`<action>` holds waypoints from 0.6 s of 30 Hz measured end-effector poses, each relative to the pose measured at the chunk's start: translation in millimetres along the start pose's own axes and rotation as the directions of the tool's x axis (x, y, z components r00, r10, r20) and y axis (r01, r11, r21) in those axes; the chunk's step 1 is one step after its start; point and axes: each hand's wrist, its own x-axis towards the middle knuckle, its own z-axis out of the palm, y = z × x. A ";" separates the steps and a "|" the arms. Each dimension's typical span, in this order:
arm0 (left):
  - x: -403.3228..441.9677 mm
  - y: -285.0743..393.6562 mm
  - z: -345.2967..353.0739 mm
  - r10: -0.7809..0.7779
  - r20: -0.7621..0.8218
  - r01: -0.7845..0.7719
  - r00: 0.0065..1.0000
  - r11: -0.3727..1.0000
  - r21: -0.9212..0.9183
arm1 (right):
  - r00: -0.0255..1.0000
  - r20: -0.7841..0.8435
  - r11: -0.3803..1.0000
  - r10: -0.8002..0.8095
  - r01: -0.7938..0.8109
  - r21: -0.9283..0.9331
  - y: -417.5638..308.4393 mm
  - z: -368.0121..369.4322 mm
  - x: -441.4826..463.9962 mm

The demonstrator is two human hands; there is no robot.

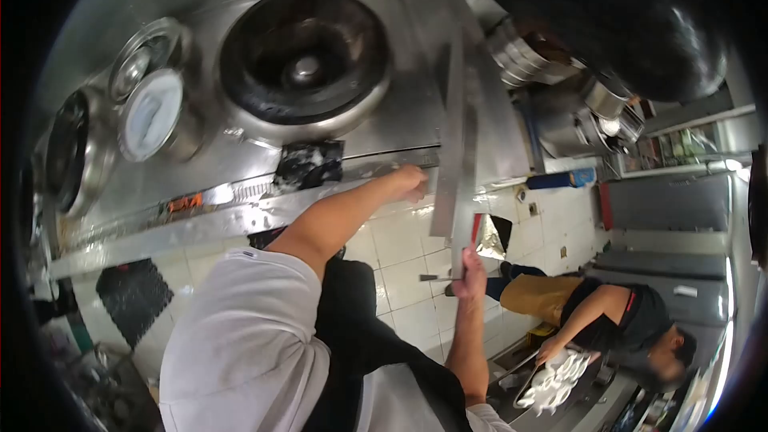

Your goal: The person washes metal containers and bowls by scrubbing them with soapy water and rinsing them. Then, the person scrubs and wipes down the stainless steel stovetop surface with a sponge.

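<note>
My left hand (411, 183) reaches forward to the front gutter of the steel stove, its fingers curled. Whatever it may hold is hidden. To its left a wet, soapy-looking black cloth or pad (309, 163) lies over the stove edge. My right hand (470, 275) is closed at the near end of a long steel strip (462, 216). A thin dark metal piece (437, 278) sticks out left of that fist; I cannot tell which of them it grips. Beyond my left hand sits a wide black wok burner ring (306, 56).
Left on the stove are a pot with whitish contents (152, 114) and another burner (70, 148). A big dark wok (608, 16) looms at upper right, near stacked containers (524, 52). At lower right a co-worker (624, 312) handles a tray of white pieces (554, 382).
</note>
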 end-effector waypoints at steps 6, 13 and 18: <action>-102.0 -54.5 -99.2 0.005 0.018 -0.006 1.000 0.998 0.061 | 0.980 -0.069 0.907 -0.185 0.143 -0.395 -25.7 -46.4 111.6; -318.2 -110.0 -189.3 0.090 -0.746 0.007 0.659 0.992 0.126 | 0.929 0.067 0.696 -0.363 0.318 -0.644 -81.8 -85.8 270.6; -402.9 -179.5 -220.5 -0.076 -0.915 -0.172 0.397 0.973 -0.156 | 0.853 -0.132 0.817 -0.504 0.422 -0.394 -92.0 -60.4 332.5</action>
